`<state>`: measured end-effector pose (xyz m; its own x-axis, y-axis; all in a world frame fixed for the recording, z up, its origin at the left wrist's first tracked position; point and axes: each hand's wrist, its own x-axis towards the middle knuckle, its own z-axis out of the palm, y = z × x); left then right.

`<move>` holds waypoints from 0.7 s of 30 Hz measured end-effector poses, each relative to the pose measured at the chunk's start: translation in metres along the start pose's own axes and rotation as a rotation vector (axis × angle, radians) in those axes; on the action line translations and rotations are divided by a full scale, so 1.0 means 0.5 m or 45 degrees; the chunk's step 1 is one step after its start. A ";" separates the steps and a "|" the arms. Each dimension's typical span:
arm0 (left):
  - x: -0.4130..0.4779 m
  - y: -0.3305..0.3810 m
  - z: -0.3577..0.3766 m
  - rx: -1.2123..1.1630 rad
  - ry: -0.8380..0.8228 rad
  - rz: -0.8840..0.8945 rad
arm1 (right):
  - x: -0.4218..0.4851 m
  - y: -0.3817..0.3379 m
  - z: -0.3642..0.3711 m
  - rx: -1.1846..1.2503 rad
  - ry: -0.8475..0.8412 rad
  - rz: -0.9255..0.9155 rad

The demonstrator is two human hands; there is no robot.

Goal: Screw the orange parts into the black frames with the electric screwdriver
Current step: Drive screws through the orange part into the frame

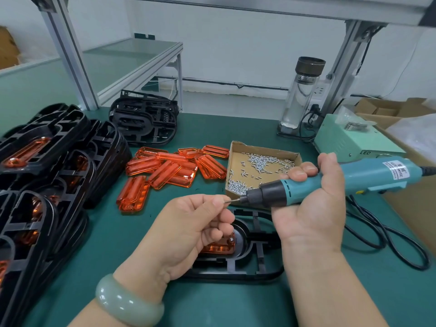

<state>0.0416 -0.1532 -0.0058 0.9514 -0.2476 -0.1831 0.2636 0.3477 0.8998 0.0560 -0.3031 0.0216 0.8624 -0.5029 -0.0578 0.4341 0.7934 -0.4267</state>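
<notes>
My right hand [313, 204] grips the teal electric screwdriver [342, 179], held level with its bit pointing left. My left hand [195, 223] pinches a small screw [227, 201] against the bit's tip. Below both hands a black frame [257, 258] lies flat on the green mat, with an orange part [219, 247] seated in it and partly hidden by my left fingers. Loose orange parts [169, 171] lie in a heap further back.
A cardboard tray of screws [262, 166] sits behind the screwdriver. Stacks of black frames with orange parts [47, 175] fill the left side; another black stack [144, 121] stands behind. A glass bottle [299, 95], power unit [349, 140] and black cable [387, 239] are at right.
</notes>
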 end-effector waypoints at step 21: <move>-0.005 -0.004 0.002 0.416 0.123 0.330 | 0.000 -0.004 -0.002 0.051 0.011 0.020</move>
<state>0.0387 -0.1539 -0.0067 0.9942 -0.0984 0.0430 -0.0354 0.0783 0.9963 0.0549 -0.3050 0.0213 0.8668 -0.4934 -0.0722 0.4310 0.8141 -0.3891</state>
